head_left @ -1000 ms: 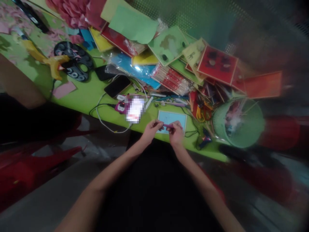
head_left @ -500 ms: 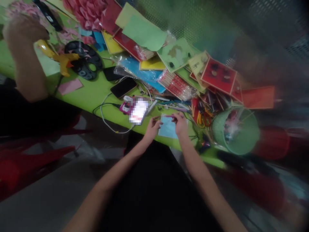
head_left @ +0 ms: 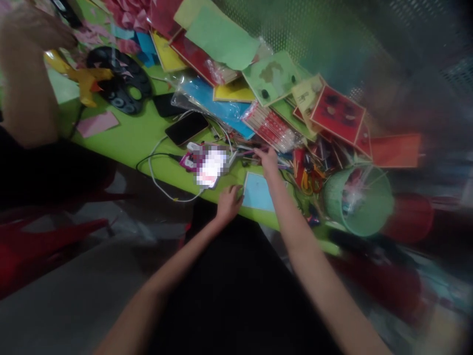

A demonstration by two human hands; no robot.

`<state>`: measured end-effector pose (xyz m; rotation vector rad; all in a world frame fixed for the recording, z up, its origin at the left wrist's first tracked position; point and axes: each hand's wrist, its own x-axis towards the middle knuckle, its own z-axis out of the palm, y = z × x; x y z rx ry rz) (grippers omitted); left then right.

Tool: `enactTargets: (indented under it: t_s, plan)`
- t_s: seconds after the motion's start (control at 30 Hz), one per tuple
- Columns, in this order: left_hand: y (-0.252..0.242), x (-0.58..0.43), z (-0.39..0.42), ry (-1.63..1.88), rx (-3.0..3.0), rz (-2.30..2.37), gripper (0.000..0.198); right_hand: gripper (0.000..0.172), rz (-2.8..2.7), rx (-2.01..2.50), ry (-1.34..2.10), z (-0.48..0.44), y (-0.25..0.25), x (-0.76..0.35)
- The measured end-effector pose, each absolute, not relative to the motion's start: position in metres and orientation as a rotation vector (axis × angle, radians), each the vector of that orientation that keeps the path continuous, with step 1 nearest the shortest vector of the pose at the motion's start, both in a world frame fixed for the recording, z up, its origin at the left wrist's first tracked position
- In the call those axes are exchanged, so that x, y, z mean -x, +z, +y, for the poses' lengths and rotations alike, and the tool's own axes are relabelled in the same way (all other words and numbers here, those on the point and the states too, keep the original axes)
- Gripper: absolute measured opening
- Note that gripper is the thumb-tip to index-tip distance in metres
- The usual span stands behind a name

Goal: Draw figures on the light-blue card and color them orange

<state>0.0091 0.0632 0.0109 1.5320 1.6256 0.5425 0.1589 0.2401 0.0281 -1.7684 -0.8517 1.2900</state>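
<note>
A light blue sheet of paper lies near the front edge of the green table. My left hand rests at the sheet's left edge, its fingers lying loosely bent and nothing visible in them. Beyond the paper, my right hand reaches over a loose pile of pens and sticks. Its fingers pinch a thin purple pen, which points left towards the lit phone. The fingertips are small and slightly blurred.
Cables run by the phone and a dark phone. Behind are coloured cards and wrapped sticks. Scissors and a green bin stand right. At left, another person's hand is near a yellow glue gun and black tray.
My right hand has moved away from the blue paper, up to the pile of pens, with the purple pen. My left hand has dropped lower, beside the paper. The view has shifted slightly.
</note>
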Motion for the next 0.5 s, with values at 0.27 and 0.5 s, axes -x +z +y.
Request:
enactTargets:
  t_s: [0.27,0.5]
  plan:
    - [0.014,-0.013,0.068,0.38,-1.679,1.697,0.04,0.027,-1.256,2.019,0.815,0.167,0.033,-0.247]
    - [0.011,-0.01,0.078,0.356,-1.737,1.71,0.039,0.024,-1.231,2.15,0.606,0.09,0.029,-0.285]
